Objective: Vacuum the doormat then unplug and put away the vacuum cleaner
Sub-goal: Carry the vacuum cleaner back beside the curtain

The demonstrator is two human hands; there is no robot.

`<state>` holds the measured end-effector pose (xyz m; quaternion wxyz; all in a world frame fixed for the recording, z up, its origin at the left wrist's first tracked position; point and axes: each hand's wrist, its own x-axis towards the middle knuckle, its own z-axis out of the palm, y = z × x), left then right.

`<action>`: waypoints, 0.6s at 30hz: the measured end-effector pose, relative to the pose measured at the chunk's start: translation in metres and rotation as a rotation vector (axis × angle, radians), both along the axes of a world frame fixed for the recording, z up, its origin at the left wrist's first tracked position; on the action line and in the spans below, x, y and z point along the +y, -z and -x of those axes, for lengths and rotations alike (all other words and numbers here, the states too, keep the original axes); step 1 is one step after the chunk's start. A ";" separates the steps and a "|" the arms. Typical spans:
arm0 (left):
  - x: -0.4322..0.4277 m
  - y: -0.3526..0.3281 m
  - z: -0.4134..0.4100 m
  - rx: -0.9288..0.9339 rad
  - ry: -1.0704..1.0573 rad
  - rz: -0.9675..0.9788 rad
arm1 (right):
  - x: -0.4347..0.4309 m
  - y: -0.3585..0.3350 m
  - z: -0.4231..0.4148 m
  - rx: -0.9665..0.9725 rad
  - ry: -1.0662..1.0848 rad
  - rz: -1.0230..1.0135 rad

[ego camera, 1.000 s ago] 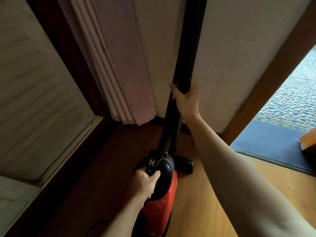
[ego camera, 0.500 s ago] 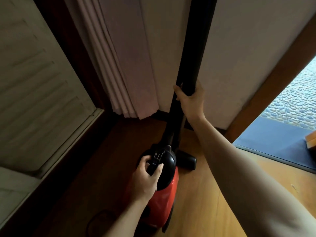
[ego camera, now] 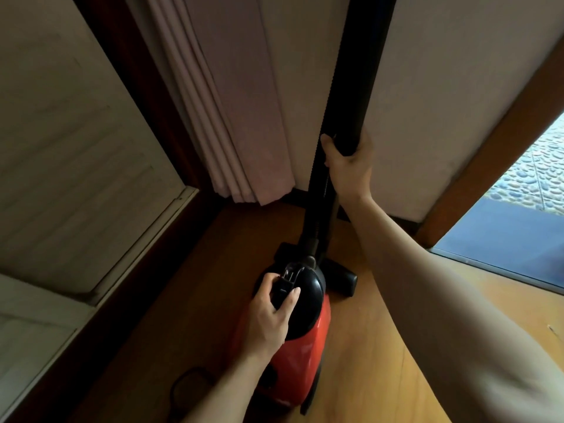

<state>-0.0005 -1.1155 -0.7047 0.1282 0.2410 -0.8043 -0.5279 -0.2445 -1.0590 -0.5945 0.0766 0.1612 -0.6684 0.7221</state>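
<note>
Red vacuum cleaner (ego camera: pixel 300 358) handle gripped by left hand (ego camera: pixel 270 319); right hand (ego camera: pixel 349 166) wraps black wand (ego camera: pixel 361 71), arm outstretched

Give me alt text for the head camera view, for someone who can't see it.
Seen from above, a person's left hand grips the black top of a red vacuum cleaner on a wooden floor, while the right hand holds its upright black tube. A pale curtain hangs behind, and a blue doormat lies at right.

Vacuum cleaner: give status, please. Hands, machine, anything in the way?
Left hand grips the vacuum cleaner by its black top. Right hand grips the tube, upright by the wall. Cord loops on the floor beside it; plug not in view.
</note>
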 end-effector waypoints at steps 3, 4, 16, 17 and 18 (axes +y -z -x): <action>0.000 0.000 0.006 0.020 0.017 -0.017 | 0.007 -0.001 -0.003 0.002 -0.015 -0.027; -0.001 0.000 0.007 0.015 0.015 -0.010 | 0.009 -0.002 -0.004 -0.001 -0.020 -0.027; -0.017 -0.008 0.007 -0.127 0.081 0.051 | 0.017 -0.005 -0.014 -0.043 -0.023 -0.117; -0.022 -0.012 0.008 -0.147 0.108 0.131 | 0.017 -0.003 -0.014 -0.052 -0.025 -0.121; -0.026 -0.015 0.009 -0.163 0.133 0.198 | 0.017 -0.002 -0.014 -0.065 -0.023 -0.121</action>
